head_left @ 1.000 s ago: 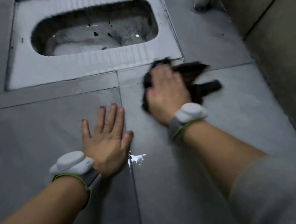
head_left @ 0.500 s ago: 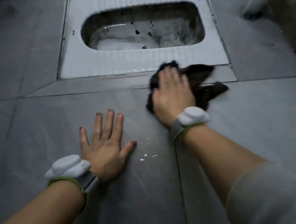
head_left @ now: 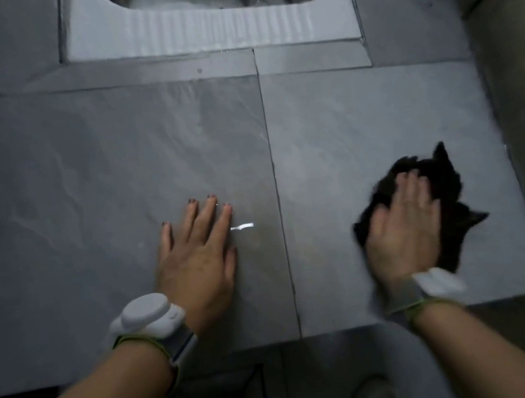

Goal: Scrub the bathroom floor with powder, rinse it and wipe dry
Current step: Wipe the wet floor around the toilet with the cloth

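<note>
The dark cloth (head_left: 434, 196) is pressed flat onto the grey floor tiles (head_left: 345, 127) at four o'clock under the straight-fingered right hand (head_left: 404, 230), presumably for drying, while the left hand (head_left: 197, 257) is spread, empty, as support.

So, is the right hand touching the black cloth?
Touching. The head view shows the right hand lying flat on the black cloth, its fingers over the fabric, though motion blurs the edges.

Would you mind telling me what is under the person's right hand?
A crumpled black cloth lies under the right hand, flat on the grey floor tile. The tile beneath the cloth is covered.
</note>
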Available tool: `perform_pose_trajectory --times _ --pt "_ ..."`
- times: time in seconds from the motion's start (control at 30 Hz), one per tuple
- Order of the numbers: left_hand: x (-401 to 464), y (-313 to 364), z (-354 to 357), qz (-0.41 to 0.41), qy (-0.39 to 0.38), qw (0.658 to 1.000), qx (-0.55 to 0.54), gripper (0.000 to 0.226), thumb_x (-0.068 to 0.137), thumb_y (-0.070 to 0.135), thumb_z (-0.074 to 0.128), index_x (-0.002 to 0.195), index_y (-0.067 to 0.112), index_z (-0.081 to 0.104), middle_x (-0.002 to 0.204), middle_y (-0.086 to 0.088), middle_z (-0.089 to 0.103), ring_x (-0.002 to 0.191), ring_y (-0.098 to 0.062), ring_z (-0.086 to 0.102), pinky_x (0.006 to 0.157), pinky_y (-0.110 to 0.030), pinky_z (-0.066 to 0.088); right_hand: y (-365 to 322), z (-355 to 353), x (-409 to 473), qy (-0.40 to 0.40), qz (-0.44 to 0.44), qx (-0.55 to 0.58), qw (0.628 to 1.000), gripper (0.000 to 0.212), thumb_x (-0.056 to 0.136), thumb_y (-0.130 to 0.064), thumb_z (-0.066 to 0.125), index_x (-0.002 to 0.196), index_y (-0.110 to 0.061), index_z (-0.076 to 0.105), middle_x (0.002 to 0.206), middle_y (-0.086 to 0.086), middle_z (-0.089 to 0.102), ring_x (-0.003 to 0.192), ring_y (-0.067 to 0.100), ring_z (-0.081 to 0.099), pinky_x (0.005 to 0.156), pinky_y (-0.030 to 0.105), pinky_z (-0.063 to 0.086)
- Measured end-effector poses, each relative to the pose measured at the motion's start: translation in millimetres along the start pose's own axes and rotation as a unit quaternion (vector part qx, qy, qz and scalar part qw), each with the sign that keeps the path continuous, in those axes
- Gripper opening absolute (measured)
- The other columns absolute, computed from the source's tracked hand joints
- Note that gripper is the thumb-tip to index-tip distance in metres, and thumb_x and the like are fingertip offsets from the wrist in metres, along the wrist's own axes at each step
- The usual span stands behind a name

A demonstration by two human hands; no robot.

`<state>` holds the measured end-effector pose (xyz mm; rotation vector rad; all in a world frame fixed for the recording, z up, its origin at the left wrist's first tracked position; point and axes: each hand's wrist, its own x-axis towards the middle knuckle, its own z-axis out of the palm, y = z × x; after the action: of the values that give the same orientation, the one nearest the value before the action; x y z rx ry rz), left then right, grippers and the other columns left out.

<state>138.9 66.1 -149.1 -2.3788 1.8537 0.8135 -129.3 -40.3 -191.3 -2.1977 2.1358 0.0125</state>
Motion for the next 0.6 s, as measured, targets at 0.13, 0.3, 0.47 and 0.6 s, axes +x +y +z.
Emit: perform_pose_trajectory --times 0.13,0.3,0.47,0.6 --pt "-13 -1 -2 0.010 -0.011 0.999 -0.046 0.067 0.085 0.029 0.022 0.151 0.025 0.022 0.160 0.007 0.012 0.148 -0.014 0.006 0.119 -0.040 0.009 -99 4 -86 -0.013 -0.185 0.046 0.982 0.070 0.085 -0.031 0.043 0.148 -0.003 0.034 0.156 0.017 0.028 0.146 0.032 0.023 0.116 0.052 0.020" --pt "-15 -10 -7 0.022 -0.031 0.998 -0.043 0.069 0.080 0.024 0.025 0.149 0.021 0.029 0.159 0.005 0.017 0.147 -0.017 0.014 0.118 -0.042 0.020 -62 -4 -81 -0.063 -0.420 0.031 0.905 0.061 0.090 -0.026 0.045 0.147 -0.006 0.036 0.157 0.011 0.028 0.147 0.027 0.022 0.117 0.047 0.023" --pt "-21 -12 -5 0.029 -0.047 0.997 -0.062 0.067 0.085 0.024 0.028 0.152 0.021 0.022 0.160 0.006 0.010 0.148 -0.015 0.007 0.120 -0.039 0.014 26 3 -60 -0.021 -0.135 0.052 0.989 0.061 0.091 -0.025 0.032 0.148 -0.003 0.032 0.156 0.014 0.029 0.144 0.028 0.026 0.118 0.045 0.018" --pt "-34 -20 -10 0.042 -0.045 0.992 -0.107 0.061 0.092 0.008 0.040 0.150 0.018 0.026 0.160 0.004 0.014 0.147 -0.013 0.011 0.116 -0.021 0.007 -45 3 -81 0.039 0.159 0.107 0.981 0.061 0.094 -0.030 0.028 0.150 -0.005 0.028 0.158 0.012 0.027 0.147 0.028 0.022 0.118 0.050 0.018"
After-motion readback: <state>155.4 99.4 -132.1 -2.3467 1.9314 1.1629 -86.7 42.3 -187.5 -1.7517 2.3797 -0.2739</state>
